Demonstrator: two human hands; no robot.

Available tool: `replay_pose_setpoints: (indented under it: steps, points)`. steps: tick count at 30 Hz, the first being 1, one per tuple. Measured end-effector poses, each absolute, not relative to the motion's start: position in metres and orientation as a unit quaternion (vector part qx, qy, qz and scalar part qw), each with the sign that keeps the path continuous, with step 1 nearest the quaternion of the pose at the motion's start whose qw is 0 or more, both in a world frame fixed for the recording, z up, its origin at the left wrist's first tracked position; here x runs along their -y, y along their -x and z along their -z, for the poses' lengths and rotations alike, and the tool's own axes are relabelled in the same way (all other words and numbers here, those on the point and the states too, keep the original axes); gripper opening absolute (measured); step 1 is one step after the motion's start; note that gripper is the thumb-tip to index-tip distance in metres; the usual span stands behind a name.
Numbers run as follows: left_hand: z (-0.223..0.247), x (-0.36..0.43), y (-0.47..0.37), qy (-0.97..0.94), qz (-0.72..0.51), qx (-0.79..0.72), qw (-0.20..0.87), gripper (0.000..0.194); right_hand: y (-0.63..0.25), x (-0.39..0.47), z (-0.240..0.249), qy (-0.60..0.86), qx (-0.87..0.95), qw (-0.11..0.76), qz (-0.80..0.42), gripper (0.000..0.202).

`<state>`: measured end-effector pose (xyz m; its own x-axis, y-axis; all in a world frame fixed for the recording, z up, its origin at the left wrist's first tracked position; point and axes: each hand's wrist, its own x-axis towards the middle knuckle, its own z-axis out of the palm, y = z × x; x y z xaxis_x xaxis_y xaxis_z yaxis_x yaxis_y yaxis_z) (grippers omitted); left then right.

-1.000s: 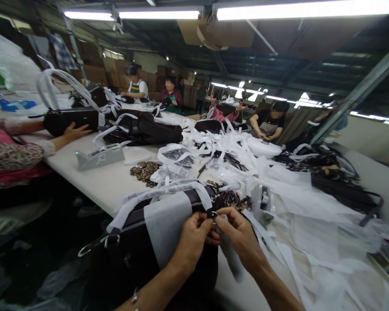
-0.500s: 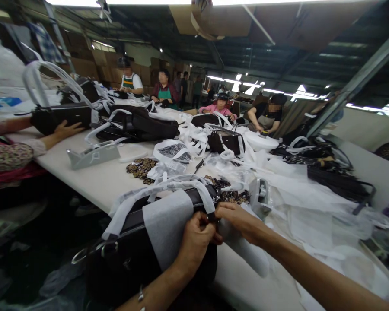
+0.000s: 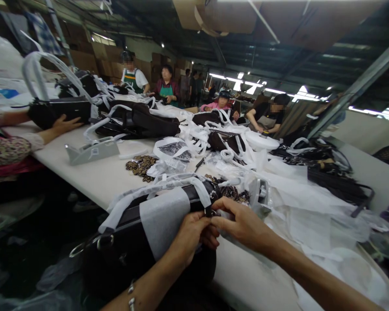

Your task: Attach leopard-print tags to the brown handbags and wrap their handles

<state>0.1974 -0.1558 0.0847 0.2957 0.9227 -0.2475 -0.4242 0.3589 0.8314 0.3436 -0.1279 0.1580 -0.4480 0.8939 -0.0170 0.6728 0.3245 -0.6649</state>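
A dark handbag [image 3: 123,242] lies at the table's near edge, its handles [image 3: 126,203] wrapped in white material. A white sheet [image 3: 164,218] drapes over its top and front. My left hand [image 3: 194,235] is closed at the right end of the bag, by the base of the handle, its fingers curled under the strap tab. My right hand [image 3: 235,220] meets it there from the right, thumb and forefinger pinched on a small metal ring or clasp [image 3: 213,211]. The fingertips partly hide this hardware.
Gold-and-dark chains [image 3: 141,167], a tape dispenser [image 3: 92,150] and another dispenser [image 3: 260,194] lie beyond the bag. More wrapped dark bags [image 3: 155,121] and white wrapping [image 3: 294,185] cover the table. At left a person's hand [image 3: 65,124] touches a bag; others work behind.
My right hand's fingers have shifted into a pinch at the ring, which now shows more. My left hand has turned slightly, its lower fingers more visible. The white roll under my right hand is mostly out of sight.
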Motion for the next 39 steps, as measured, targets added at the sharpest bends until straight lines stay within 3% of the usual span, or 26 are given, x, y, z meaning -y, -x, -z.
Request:
replay_pose_setpoints:
  steps: [4,10,15,23,29,36,39]
  points:
    - [-0.09,0.153,-0.194,-0.328,-0.466,-0.379,0.729,0.027,-0.345,0.141,-0.154,0.469,0.831,0.222,-0.2,0.029]
    - [-0.092,0.157,-0.187,-0.371,-0.426,-0.37,0.737,0.035,-0.353,0.12,-0.162,0.412,0.859,0.162,-0.259,0.022]
    - [-0.087,0.16,-0.189,-0.342,-0.473,-0.393,0.71,0.038,-0.35,0.111,-0.163,0.381,0.876,0.14,-0.261,0.024]
    - [-0.086,0.158,-0.189,-0.32,-0.515,-0.373,0.702,0.033,-0.354,0.11,-0.147,0.34,0.893,0.209,-0.206,0.023]
    - [-0.085,0.159,-0.189,-0.313,-0.498,-0.355,0.727,0.032,-0.359,0.102,-0.148,0.297,0.934,0.122,-0.153,0.018]
    - [-0.079,0.153,-0.185,-0.364,-0.496,-0.388,0.687,0.035,-0.349,0.117,-0.145,0.478,0.78,0.216,-0.341,0.008]
    - [-0.081,0.151,-0.184,-0.361,-0.498,-0.383,0.689,0.037,-0.345,0.129,-0.141,0.515,0.707,0.262,-0.408,0.014]
